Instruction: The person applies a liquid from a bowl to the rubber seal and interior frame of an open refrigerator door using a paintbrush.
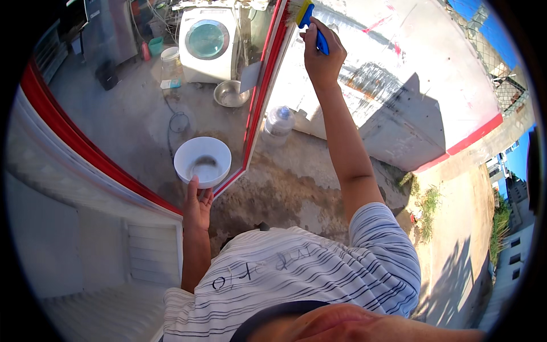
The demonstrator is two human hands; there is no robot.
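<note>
My left hand [196, 210] grips a white bowl [188, 153] from beneath its near side, thumb up against the wall. A greyish patch shows inside the bowl; whether it is liquid or shadow I cannot tell. With my raised right arm stretched far forward, my right hand [326, 57] is closed around the blue handle of a paintbrush [305, 16]. Its pale bristles are at the upper end of a red-and-white frame [263, 94], beside the white wall. Whether they touch the frame is unclear.
Through the framed glass appear a front-loading washing machine [208, 43], a metal basin [231, 94] and a lidded bucket [171, 61]. A clear water jug [278, 124] stands by the white wall [364, 68], right of the frame. Grass [428, 206] grows near the wall's corner.
</note>
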